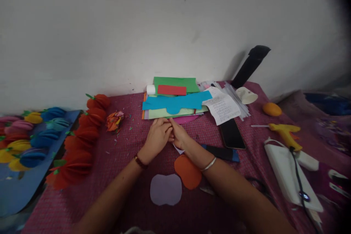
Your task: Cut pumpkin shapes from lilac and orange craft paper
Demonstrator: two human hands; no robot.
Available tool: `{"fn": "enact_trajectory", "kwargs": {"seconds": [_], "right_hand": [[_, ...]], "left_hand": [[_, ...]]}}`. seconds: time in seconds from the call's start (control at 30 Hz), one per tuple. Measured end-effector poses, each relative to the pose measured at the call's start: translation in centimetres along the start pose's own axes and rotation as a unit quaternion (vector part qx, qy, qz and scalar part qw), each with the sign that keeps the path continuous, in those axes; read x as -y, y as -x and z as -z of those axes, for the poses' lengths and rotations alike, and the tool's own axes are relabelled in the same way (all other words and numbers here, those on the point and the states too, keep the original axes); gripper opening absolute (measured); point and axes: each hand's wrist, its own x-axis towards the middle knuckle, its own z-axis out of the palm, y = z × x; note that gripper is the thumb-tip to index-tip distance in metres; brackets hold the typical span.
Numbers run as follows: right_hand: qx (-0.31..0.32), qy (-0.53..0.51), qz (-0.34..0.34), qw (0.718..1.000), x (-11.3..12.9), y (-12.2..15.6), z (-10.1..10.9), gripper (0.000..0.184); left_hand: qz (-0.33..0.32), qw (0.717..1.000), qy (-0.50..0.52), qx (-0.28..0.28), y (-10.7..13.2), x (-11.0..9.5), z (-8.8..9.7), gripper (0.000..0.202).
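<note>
My left hand (157, 137) and my right hand (179, 136) meet at the middle of the maroon cloth (128, 146), fingertips pressed together. Both are closed on something small that I cannot make out; a pale scrap of paper (178, 150) shows under the right wrist. An orange apple-shaped cutout (188, 171) lies by my right forearm. A lilac apple-shaped cutout (166, 189) lies between my forearms. Just beyond the hands sits a stack of coloured paper sheets (175, 104) with a blue sheet, a green sheet and a red strip on top.
Folded paper fruits in red (82, 142) line the left; yellow, blue and pink ones sit on a blue board (16, 190). A phone (231, 133), written note (225, 108), yellow glue gun (285, 133), orange ball (272, 109), white pad (287, 175) and black tube (251, 65) lie right.
</note>
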Motion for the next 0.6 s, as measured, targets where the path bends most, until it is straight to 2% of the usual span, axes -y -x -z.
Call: {"fn": "enact_trajectory", "kwargs": {"seconds": [0.1,0.2,0.23,0.3,0.37,0.47,0.6], "right_hand": [[0.029,0.027,0.031,0.999,-0.3,0.2,-0.1,0.042],[0.096,0.061,0.031,0.993,-0.3,0.3,-0.1,0.051],[0.108,0.07,0.029,0.991,-0.3,0.3,-0.1,0.053],[0.121,0.088,0.024,0.988,-0.2,0.2,0.0,0.054],[0.13,0.105,0.017,0.986,-0.2,0.1,0.1,0.051],[0.139,0.116,0.013,0.983,-0.1,0.1,0.3,0.043],[0.151,0.13,0.027,0.98,-0.2,0.4,0.4,0.031]], "left_hand": [[0.015,0.992,0.122,0.023,2.1,0.8,1.4,0.029],[0.078,0.977,0.195,0.047,5.5,3.1,4.1,0.027],[0.12,0.974,0.186,0.042,6.7,4.2,5.1,0.026],[0.196,0.973,0.124,-0.007,8.7,6.3,6.7,0.021],[0.222,0.971,0.069,-0.054,10.0,7.8,7.5,0.016],[0.177,0.983,0.043,-0.028,10.4,7.8,6.9,0.013],[0.099,0.994,0.008,0.05,8.6,5.8,4.8,0.016]]}}
